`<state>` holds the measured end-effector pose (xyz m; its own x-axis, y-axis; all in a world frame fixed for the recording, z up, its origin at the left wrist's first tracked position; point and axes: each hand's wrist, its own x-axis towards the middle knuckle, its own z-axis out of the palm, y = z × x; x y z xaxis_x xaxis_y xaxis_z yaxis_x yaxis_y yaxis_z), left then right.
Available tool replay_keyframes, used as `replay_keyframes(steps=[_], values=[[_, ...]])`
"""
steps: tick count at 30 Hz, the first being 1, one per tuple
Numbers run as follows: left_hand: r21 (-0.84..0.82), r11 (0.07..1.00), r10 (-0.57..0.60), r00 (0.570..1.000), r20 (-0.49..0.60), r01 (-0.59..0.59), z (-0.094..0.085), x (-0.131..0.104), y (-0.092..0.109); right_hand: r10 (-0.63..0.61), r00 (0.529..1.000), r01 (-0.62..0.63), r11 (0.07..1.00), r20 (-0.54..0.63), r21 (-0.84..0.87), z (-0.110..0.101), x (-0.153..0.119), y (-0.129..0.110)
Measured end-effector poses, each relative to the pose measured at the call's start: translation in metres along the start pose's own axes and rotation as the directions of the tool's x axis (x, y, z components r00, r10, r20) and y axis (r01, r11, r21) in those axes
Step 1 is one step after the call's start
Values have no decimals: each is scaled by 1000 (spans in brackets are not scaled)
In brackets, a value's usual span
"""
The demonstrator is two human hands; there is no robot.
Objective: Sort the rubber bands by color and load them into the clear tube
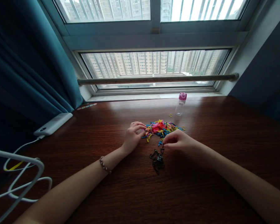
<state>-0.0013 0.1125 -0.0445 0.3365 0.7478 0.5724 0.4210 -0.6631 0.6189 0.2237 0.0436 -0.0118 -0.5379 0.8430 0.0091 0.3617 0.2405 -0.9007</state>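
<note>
A pile of small colourful rubber bands [159, 127], in pink, yellow, blue and other colours, lies in the middle of the brown table. My left hand [133, 135] rests at the pile's left edge, fingers apart and touching the bands. Just in front of the pile, thumb and forefinger of my right hand [176, 140] are pinched together on a black rubber band [162, 146], whose far part is hidden by the fingertips. Closer to me is a smaller heap of black rubber bands [157, 160]. A blue band lies beside the right fingertips.
Behind the pile stands a clear bottle with a pink lid [180, 105], a loose yellow band [170, 115] to its left. A white power bank [53, 124] with a cable lies at the left by the blue curtain [37, 62]. White tubing [35, 161] curves in at lower left.
</note>
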Motion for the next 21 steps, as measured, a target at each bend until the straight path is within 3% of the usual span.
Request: replay_keyframes(steps=[4, 8, 13, 17, 19, 21], values=[[-3, 999, -48, 998, -45, 48, -1, -2, 0, -41, 997, 41, 999, 64, -7, 4, -3, -4], [-59, 986, -157, 988, -14, 156, -1, -4, 2, -129, 979, 147, 983, 160, -111, 11, -6, -11], [-150, 966, -209, 978, 28, 210, 2, -3, 1, -137, 977, 167, 967, 161, -192, 11, -6, -14], [-239, 929, -277, 959, 56, 283, 4, -4, -6, -7, 999, 0, 988, -46, -156, -15, -3, -9], [-306, 896, -312, 946, 86, 323, 4, -4, -9, 84, 971, -117, 983, -225, -140, -34, -3, -5], [-343, 885, -301, 949, 92, 314, 4, -3, -10, 138, 913, -229, 952, -383, -202, -51, -4, 0]])
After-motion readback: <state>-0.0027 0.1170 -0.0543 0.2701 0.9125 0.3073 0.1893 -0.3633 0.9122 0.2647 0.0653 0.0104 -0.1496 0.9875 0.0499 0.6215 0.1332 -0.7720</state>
